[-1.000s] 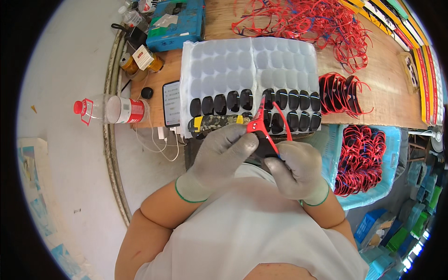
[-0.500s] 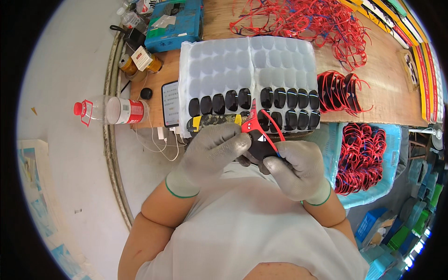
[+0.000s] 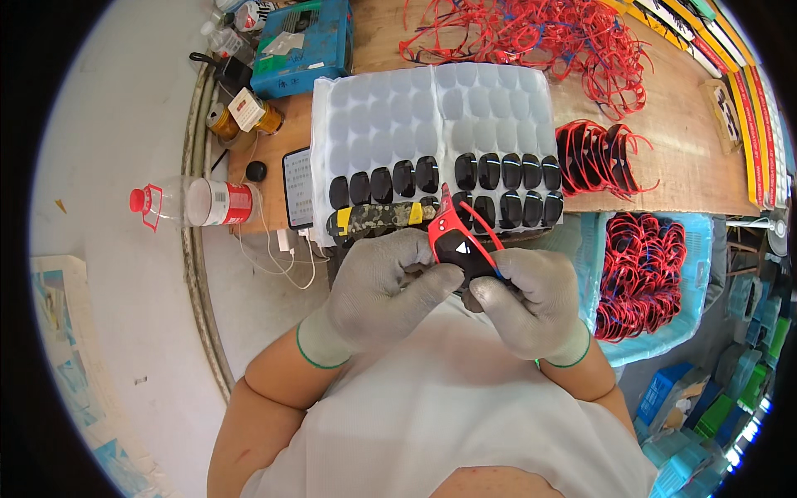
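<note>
Across the far side of the scene runs a wooden table [image 3: 689, 124], and on its near part lies a pale moulded tray [image 3: 382, 108] with rounded pockets. Farther off, to the right, a loose heap of thin red frames [image 3: 573, 41] spreads over the wood. Below the table's near edge on the right is a light-blue basket [image 3: 701, 274], filled with more red frames and dark lenses. At the far left stands a blue case [image 3: 299, 79]. A row of red-framed dark glasses [image 3: 598, 158] sits just right of the tray, and a clear bottle [image 3: 220, 202] with a red cap is at the table's left edge. In front of the tray, both hands wear grey gloves. The left hand [image 3: 382, 290] is closed, its thumb and fingers gripping the left side of a pair of red sunglasses [image 3: 457, 246]; the right hand [image 3: 535, 303] pinches the other side. This pair is between the two hands, at the tray's near edge, with one red arm angled away. A phone [image 3: 298, 187] lies left of the tray. A camouflage-and-yellow strip [image 3: 382, 218] crosses the tray's near left edge, just nearer than a row of small dark lenses [image 3: 403, 178].
</note>
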A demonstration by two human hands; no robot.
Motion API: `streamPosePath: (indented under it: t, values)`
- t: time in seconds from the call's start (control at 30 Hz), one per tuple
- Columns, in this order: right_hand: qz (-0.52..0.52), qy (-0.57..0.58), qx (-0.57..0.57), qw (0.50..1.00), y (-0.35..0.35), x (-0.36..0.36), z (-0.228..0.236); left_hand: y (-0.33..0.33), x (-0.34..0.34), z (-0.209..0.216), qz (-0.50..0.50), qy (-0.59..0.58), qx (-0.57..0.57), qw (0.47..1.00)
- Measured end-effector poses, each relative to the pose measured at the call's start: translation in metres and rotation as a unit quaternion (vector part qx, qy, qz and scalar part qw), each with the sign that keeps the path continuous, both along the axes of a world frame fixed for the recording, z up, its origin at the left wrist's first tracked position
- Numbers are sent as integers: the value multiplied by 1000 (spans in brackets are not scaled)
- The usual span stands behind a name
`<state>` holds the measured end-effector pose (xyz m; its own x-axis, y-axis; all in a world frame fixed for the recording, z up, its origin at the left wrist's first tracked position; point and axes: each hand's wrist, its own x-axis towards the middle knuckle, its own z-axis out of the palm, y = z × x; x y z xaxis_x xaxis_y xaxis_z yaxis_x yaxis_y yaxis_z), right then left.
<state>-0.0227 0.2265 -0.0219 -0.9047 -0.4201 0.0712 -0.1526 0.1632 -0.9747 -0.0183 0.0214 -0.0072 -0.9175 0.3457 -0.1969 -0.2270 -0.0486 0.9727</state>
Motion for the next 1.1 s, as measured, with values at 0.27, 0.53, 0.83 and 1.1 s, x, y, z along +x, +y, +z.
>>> streamPosePath:
  t: [0.27, 0.53, 0.83, 1.1]
  values:
    - [-58, 31, 15, 998, -15, 10, 15, -1, 0, 20, -14, 103, -112, 988]
    - [-7, 32, -58, 998, -6, -6, 2, -2, 1, 6, -5, 53, -110, 993]
    - [42, 101, 11, 994, 9, -6, 3, -4, 6, 4, -5, 0, -76, 997]
    - [-3, 64, -4, 998, 5, 1, -4, 6, 6, 9, 2, 36, -68, 997]
